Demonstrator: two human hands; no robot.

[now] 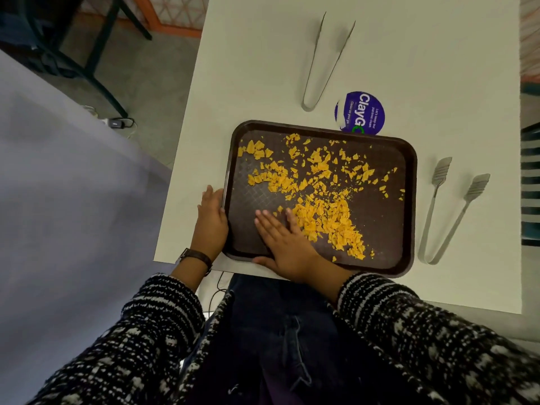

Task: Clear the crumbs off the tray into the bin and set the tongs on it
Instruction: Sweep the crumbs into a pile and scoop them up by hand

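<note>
A dark brown tray (388,217) lies on the white table, strewn with several yellow-orange crumbs (324,211), thickest at the near middle. My left hand (211,223) grips the tray's left rim, a watch on its wrist. My right hand (285,244) lies flat on the tray's near left part, fingers spread, touching the edge of the crumb pile. One pair of metal tongs (447,211) lies on the table right of the tray. A second, plain pair of tongs (321,62) lies beyond the tray. No bin is in view.
A round purple sticker (362,111) sits on the white table (257,68) at the tray's far edge. A grey-draped surface (64,185) stands to the left. Chair legs and cables are on the floor at the far left.
</note>
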